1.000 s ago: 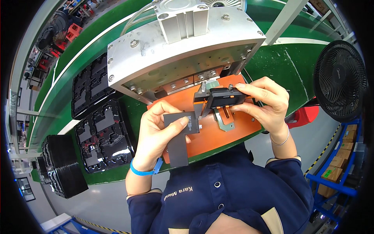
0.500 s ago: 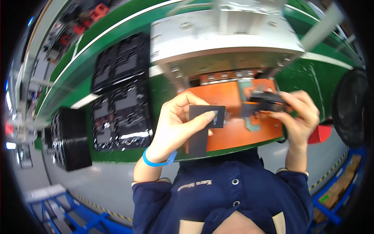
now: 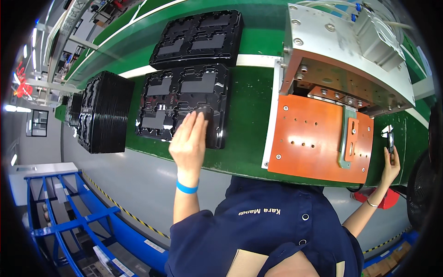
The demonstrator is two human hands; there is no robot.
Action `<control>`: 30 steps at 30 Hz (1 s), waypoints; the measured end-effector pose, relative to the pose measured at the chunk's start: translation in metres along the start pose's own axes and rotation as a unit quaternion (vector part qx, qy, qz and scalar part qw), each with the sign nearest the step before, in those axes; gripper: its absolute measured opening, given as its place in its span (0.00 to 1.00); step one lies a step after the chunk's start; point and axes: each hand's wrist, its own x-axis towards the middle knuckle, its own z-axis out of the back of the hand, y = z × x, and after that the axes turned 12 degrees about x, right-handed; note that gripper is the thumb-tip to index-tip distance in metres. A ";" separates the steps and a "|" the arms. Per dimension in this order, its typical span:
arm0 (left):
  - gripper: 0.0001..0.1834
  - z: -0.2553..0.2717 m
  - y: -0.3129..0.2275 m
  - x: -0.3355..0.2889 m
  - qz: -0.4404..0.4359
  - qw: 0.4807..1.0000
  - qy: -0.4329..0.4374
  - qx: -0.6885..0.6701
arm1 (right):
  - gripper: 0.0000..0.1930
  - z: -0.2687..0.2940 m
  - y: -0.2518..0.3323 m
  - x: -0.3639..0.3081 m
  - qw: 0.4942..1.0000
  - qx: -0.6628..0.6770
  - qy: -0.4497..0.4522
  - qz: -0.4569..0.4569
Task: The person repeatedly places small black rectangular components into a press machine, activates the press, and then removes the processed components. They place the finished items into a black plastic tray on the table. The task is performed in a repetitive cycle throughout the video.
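Over the near black plastic tray [image 3: 173, 99], my left hand [image 3: 188, 145] points its fingers down, close together. Their tips grip a flat black L-shaped piece [image 3: 210, 121] at the tray's near right compartment; the hand partly covers it. Grey L-shaped pieces [image 3: 197, 84] lie in the tray's other compartments. Far to the right, beside the orange fixture plate [image 3: 300, 129], my right hand [image 3: 390, 170] is closed on a small dark part [image 3: 391, 138] with a pale, shiny end. What kind of part it is I cannot make out.
A metal press [image 3: 341, 60] overhangs the fixture plate's far edge. Behind the near tray lies another filled tray [image 3: 196, 37]. Stacked black trays [image 3: 104, 113] stand at the left. A round black object [image 3: 422, 152] and a red stool [image 3: 387, 199] are at the right.
My left hand has carried the flat black piece leftward to the near tray. My right hand has moved off the orange plate to its right with the dark part. The view has turned leftward.
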 end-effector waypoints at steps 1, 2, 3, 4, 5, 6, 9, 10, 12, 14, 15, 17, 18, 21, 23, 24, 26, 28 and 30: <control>0.16 0.001 -0.008 -0.006 0.039 0.997 0.056 -0.020 | 0.22 0.001 -0.009 0.002 1.000 0.008 -0.003 -0.009; 0.18 0.004 -0.011 -0.010 0.070 0.992 0.087 -0.054 | 0.22 -0.002 -0.009 0.002 1.000 -0.012 -0.004 -0.004; 0.21 0.007 -0.013 -0.014 0.101 0.984 0.118 -0.087 | 0.22 -0.004 -0.010 0.004 0.999 -0.031 -0.007 0.001; 0.23 0.008 -0.010 -0.019 0.108 0.982 0.119 -0.097 | 0.22 -0.007 -0.010 0.008 0.998 -0.058 -0.013 -0.003; 0.23 0.009 -0.003 -0.023 0.087 0.986 0.135 -0.035 | 0.22 -0.015 -0.002 0.006 0.996 -0.086 -0.018 -0.010; 0.23 0.009 0.004 -0.025 0.105 0.982 0.155 -0.040 | 0.22 -0.021 0.004 0.004 0.993 -0.114 -0.023 -0.017; 0.28 0.004 0.021 -0.028 0.101 0.962 0.251 -0.021 | 0.22 -0.032 0.005 0.000 0.985 -0.165 -0.043 0.008; 0.29 0.004 0.021 -0.028 0.093 0.961 0.259 -0.004 | 0.21 -0.035 0.007 -0.001 0.986 -0.160 -0.040 0.013; 0.29 0.005 0.021 -0.024 0.079 0.958 0.277 -0.002 | 0.21 -0.033 0.010 -0.003 0.987 -0.156 -0.038 0.019; 0.29 0.007 0.028 -0.013 0.069 0.953 0.294 -0.029 | 0.21 -0.031 0.007 -0.007 0.987 -0.153 -0.044 0.013; 0.27 0.010 0.041 -0.004 0.107 0.958 0.256 -0.073 | 0.21 -0.031 0.007 -0.007 0.988 -0.149 -0.047 0.012; 0.24 -0.003 0.083 0.018 0.116 0.983 0.102 -0.095 | 0.21 -0.034 0.010 -0.007 0.987 -0.154 -0.051 0.015; 0.23 -0.010 0.102 0.030 0.107 0.987 0.103 -0.067 | 0.21 -0.036 0.013 -0.006 0.986 -0.158 -0.048 0.018; 0.22 -0.040 0.156 0.063 0.069 0.982 0.176 -0.006 | 0.21 -0.037 0.013 -0.005 0.985 -0.156 -0.047 0.048; 0.26 -0.061 0.187 0.076 0.065 0.960 0.269 -0.037 | 0.21 -0.039 0.013 -0.007 0.986 -0.153 -0.038 0.063; 0.26 -0.067 0.194 0.082 0.057 0.948 0.310 -0.046 | 0.21 -0.041 0.020 -0.009 0.985 -0.155 -0.035 0.070; 0.25 -0.079 0.207 0.090 0.051 0.923 0.370 -0.090 | 0.21 -0.042 0.031 -0.009 0.978 -0.193 -0.017 0.077; 0.21 -0.088 0.215 0.100 0.049 0.893 0.412 -0.174 | 0.20 -0.042 0.028 -0.010 0.976 -0.195 -0.022 0.097; 0.18 -0.088 0.213 0.104 0.070 0.858 0.442 -0.252 | 0.20 -0.047 0.036 -0.013 0.974 -0.196 -0.028 0.105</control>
